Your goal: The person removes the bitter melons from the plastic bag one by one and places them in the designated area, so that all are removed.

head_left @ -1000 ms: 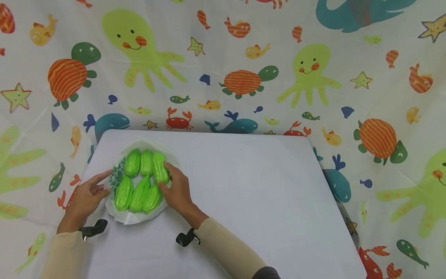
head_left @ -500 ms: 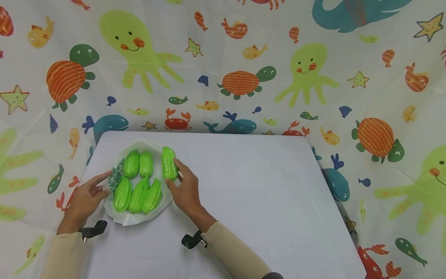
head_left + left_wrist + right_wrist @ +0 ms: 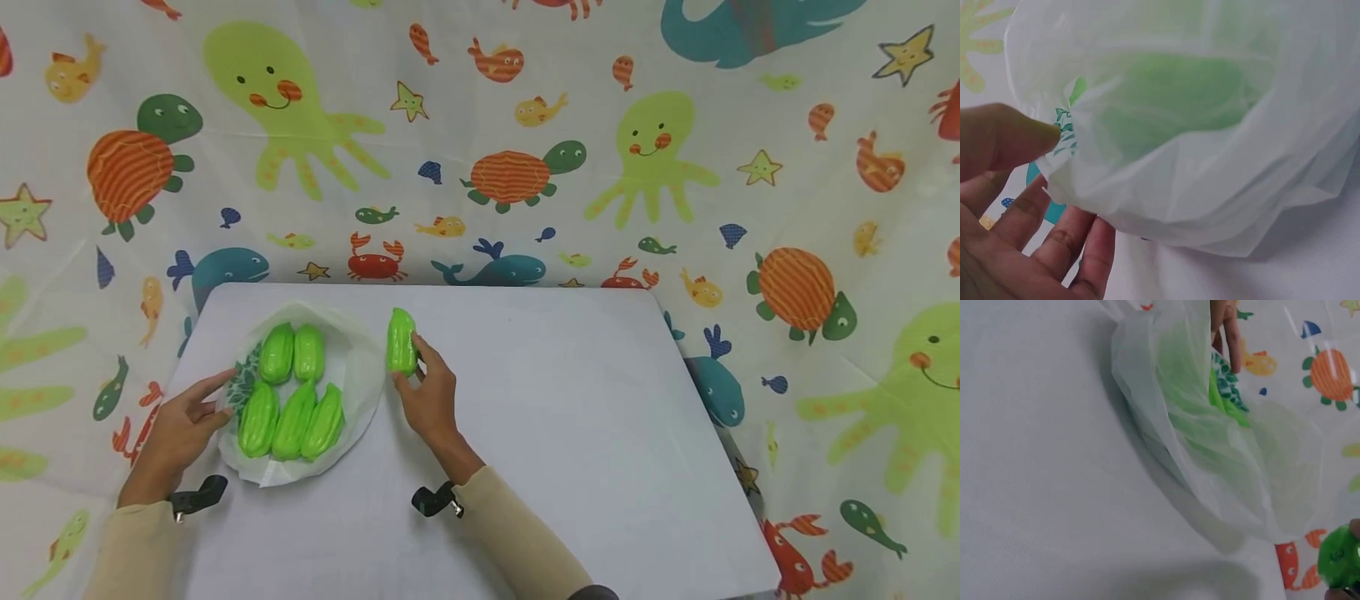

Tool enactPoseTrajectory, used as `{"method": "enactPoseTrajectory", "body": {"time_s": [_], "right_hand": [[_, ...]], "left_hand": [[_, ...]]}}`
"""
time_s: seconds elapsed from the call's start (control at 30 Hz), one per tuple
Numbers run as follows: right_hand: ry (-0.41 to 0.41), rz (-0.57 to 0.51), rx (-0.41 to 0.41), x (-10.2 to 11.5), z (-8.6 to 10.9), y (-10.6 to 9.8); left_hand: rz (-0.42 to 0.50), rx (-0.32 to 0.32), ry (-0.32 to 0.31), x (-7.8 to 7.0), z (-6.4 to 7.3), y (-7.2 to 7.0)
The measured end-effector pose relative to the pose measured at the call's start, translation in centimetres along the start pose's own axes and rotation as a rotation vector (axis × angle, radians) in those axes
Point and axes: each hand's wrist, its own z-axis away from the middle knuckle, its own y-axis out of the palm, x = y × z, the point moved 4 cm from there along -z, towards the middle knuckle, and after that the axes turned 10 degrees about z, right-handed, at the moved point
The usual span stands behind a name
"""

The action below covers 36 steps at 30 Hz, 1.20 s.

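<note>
My right hand (image 3: 431, 396) pinches a shiny, ridged, bright green toy vegetable (image 3: 402, 342) by its right side, just right of a translucent white plastic bag (image 3: 363, 392). Its green end (image 3: 1337, 556) shows at the lower right corner of the right wrist view. Several like green vegetables (image 3: 295, 417) lie in the spread bag in two rows. A gap shows at the right end of the back row. At the bag's left edge, my left hand (image 3: 180, 429) holds the green leaf-patterned part (image 3: 243, 386). The left thumb (image 3: 1029, 137) lies over that edge, with the other fingers below.
A white-topped table (image 3: 570, 417) extends to the right of the bag. Behind and around it hangs a cloth (image 3: 480, 108) printed with sea animals. A black wrist camera mount (image 3: 435, 498) juts out below the right hand, and another (image 3: 198, 497) below the left.
My right hand has taken one green vegetable from the right of the back row and carried it rightward, out past the bag's edge. The left hand has stayed at the bag's left edge.
</note>
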Motion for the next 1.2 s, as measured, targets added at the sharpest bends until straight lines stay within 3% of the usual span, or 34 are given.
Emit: {"method": "enactPoseTrajectory", "body": {"time_s": [0.27, 0.43, 0.73, 1.2], "right_hand": [[0.082, 0.013, -0.009, -2.4, -0.6, -0.4], [0.122, 0.031, -0.02, -4.0, -1.0, -0.4], [0.134, 0.086, -0.036, -5.7, -2.1, -0.7], [0.143, 0.127, -0.026, -6.5, -3.0, -0.8]], "left_hand": [[0.02, -0.008, -0.022, 0.4, 0.0, -0.2], [0.025, 0.0, 0.016, 0.5, 0.1, 0.2], [0.02, 0.002, 0.011, 0.4, 0.0, 0.3], [0.02, -0.011, 0.014, 0.6, 0.0, 0.5]]}}
